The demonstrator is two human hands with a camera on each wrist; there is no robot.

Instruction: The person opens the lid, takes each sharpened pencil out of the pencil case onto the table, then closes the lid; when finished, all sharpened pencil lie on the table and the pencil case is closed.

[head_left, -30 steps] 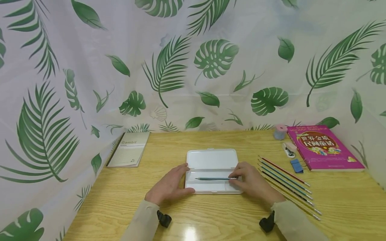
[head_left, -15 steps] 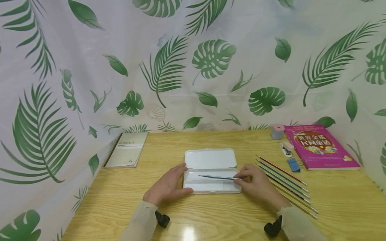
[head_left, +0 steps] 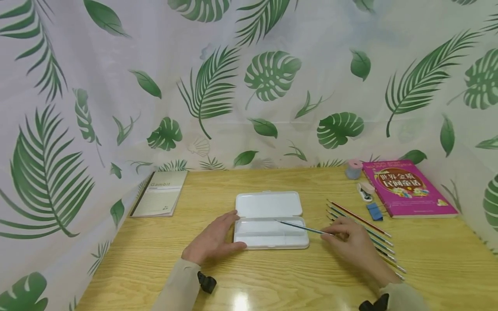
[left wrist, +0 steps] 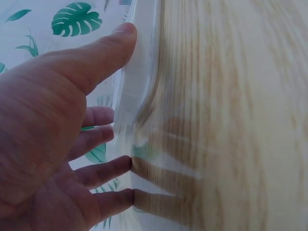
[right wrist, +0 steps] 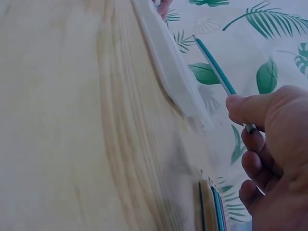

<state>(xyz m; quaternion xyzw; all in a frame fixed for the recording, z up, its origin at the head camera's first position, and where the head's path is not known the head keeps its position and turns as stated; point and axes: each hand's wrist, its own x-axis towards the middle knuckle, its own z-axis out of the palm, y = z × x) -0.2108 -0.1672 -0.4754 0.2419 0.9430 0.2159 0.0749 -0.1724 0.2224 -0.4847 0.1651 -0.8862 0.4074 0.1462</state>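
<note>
My right hand (head_left: 352,242), pinching the blue pencil (head_left: 301,227), has drawn it rightward, half out of the case (head_left: 268,238) that my spread left hand (head_left: 214,242) steadies.

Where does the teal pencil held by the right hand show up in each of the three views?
Head: teal pencil at centre, angled over the white case's right end.
Left wrist: not in view.
Right wrist: upper right, pinched by the right hand.
Shared landmark: white pencil case.

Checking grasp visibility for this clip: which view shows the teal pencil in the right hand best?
The head view: the whole teal pencil shows, slanting from the right hand over the white case. The right wrist view shows part of its shaft and the pinching thumb; the left wrist view shows none of it.
</note>
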